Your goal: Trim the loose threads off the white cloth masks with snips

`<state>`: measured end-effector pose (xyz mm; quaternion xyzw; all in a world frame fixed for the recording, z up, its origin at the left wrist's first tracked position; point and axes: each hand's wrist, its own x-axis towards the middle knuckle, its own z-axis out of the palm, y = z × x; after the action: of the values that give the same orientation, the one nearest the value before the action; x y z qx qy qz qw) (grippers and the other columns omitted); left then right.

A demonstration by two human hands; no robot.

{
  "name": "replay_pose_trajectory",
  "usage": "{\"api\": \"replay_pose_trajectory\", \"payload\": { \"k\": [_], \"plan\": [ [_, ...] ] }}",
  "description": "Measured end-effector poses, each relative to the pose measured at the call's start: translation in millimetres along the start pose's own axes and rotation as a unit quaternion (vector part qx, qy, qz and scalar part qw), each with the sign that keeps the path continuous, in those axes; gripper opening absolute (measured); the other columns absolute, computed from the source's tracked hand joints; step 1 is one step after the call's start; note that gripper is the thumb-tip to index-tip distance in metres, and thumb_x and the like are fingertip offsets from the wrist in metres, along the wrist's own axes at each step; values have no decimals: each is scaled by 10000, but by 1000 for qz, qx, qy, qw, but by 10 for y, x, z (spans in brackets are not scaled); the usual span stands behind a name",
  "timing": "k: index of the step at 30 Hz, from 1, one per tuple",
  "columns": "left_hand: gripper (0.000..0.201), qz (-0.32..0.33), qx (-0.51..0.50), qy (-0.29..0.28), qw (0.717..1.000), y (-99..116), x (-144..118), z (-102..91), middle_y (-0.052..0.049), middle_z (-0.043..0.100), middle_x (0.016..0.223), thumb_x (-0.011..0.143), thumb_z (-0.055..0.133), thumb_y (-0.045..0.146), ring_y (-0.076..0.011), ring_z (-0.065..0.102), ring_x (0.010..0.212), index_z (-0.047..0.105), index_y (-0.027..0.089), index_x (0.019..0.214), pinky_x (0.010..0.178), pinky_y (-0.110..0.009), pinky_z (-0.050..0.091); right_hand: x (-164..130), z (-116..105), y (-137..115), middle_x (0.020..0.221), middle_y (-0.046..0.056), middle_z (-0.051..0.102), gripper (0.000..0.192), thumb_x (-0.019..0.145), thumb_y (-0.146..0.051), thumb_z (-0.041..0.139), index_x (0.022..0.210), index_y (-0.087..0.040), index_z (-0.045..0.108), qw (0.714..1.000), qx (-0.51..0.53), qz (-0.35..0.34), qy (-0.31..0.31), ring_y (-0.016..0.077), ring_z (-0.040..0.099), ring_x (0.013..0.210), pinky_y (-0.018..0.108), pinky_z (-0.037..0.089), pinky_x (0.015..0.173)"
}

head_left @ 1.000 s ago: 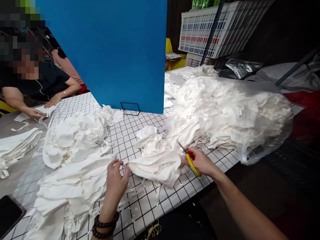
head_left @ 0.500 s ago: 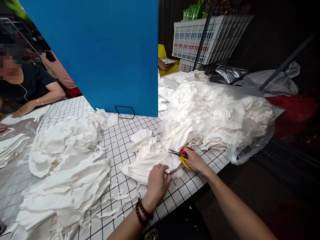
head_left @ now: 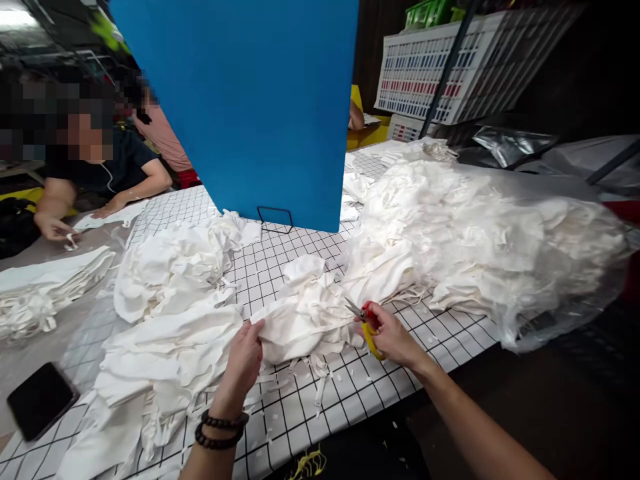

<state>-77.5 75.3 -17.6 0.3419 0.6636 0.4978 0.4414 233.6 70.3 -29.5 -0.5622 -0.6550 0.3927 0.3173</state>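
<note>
My left hand, wearing dark beaded bracelets, pinches the left end of a white cloth piece on the grid-patterned tablecloth. In my right hand are scissors with one red and one yellow handle. Their blades are slightly apart and point up and left, above the right part of the same cloth. Beyond the scissors, more white cloth spills from a large clear plastic bag. Left of my left hand lies a heap of white cloth pieces. Small white scraps and strips are scattered near the table's front edge.
A tall blue board stands on the table in a black wire stand. A black phone lies at the left. Across the table, a co-worker handles white cloth. White crates are stacked at the back right.
My left hand has moved left to the cloth's end and grips it there. The cloth is drawn out flatter to the left. The scissors remain in my right hand. The view has shifted left.
</note>
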Motion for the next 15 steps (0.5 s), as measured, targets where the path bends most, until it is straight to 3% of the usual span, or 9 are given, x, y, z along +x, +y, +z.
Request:
{"api": "replay_pose_trajectory", "payload": {
  "k": [3,6,10,12,15],
  "plan": [
    [277,-28,27,-9,999,-129,-72,-12,-100,677,981,824,597,385,-221,649,867,603,169,997,746,-325,522,77,238,-220,741,-32,589,207,741,-233,609,938,-223,544,999,21,-18,-41,121,487,602,220,392,550],
    [515,-31,59,17,998,-161,-146,-107,-152,597,1176,789,650,426,-240,619,935,541,132,1198,811,-365,497,165,412,-346,679,-47,548,162,695,-149,588,839,-214,551,998,-7,-27,-58,115,443,580,221,353,545],
    [595,30,125,77,989,-95,-342,-275,-162,508,1263,780,651,486,-239,570,981,536,133,1245,839,-363,471,199,475,-398,712,-30,553,160,688,-116,557,818,-205,526,997,-28,-32,-67,126,465,616,234,366,575],
    [501,30,140,37,989,-41,-465,-307,-128,601,1084,809,606,528,-212,585,858,619,131,1115,736,-324,486,180,440,-427,719,-32,539,134,733,-165,573,847,-209,516,997,-14,-27,-74,126,466,617,232,380,574],
    [463,-93,26,-133,986,22,-613,-250,-94,659,818,842,569,543,-147,553,611,686,98,897,536,-254,454,119,369,-516,713,-39,508,152,766,-247,632,857,-213,515,995,39,-15,-87,124,458,625,228,399,578]
  ]
}}
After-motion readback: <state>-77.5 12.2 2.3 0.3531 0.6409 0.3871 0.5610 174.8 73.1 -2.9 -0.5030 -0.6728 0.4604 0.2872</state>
